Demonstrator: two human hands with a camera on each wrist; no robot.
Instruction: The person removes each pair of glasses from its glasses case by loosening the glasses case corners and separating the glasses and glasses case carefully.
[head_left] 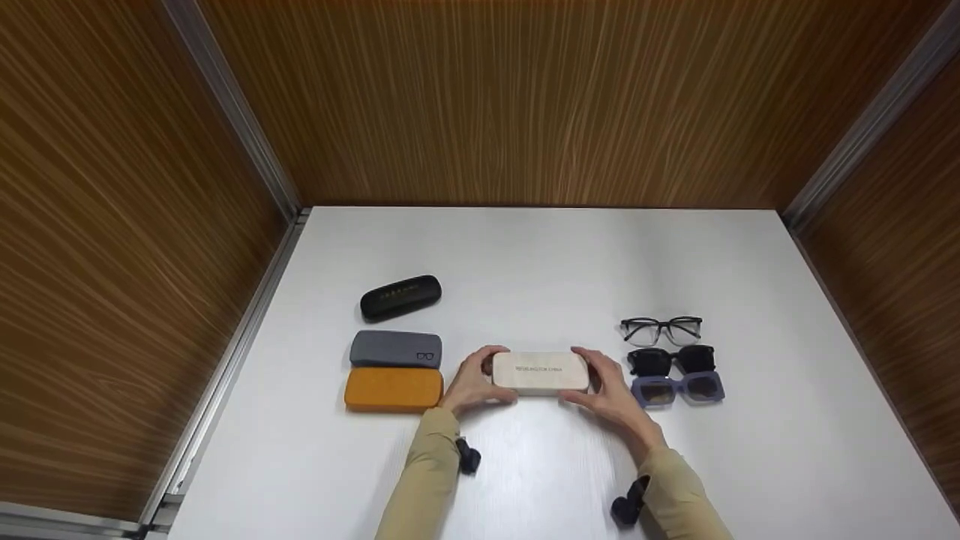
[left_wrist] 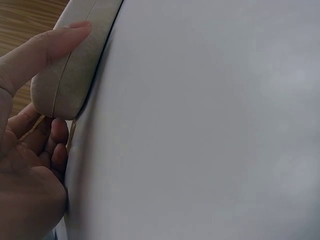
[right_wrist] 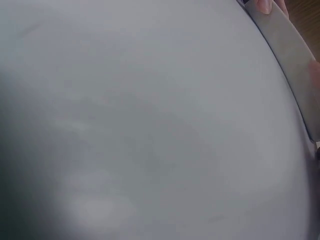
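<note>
A cream-white glasses case with small lettering on its lid lies closed between my hands, lengthwise across the table. My left hand grips its left end, thumb at the front and fingers at the back. The right hand holds the opposite end in the same way. In the left wrist view the thumb lies across the front side of the case, over its seam, with the other fingers round the end. The right wrist view catches only the front side of the case at the upper right corner.
On the left lie an orange case, a grey-blue case and a black case. To the right are clear glasses with dark frames, black sunglasses and blue-framed sunglasses. Wood-grain panels enclose the white table.
</note>
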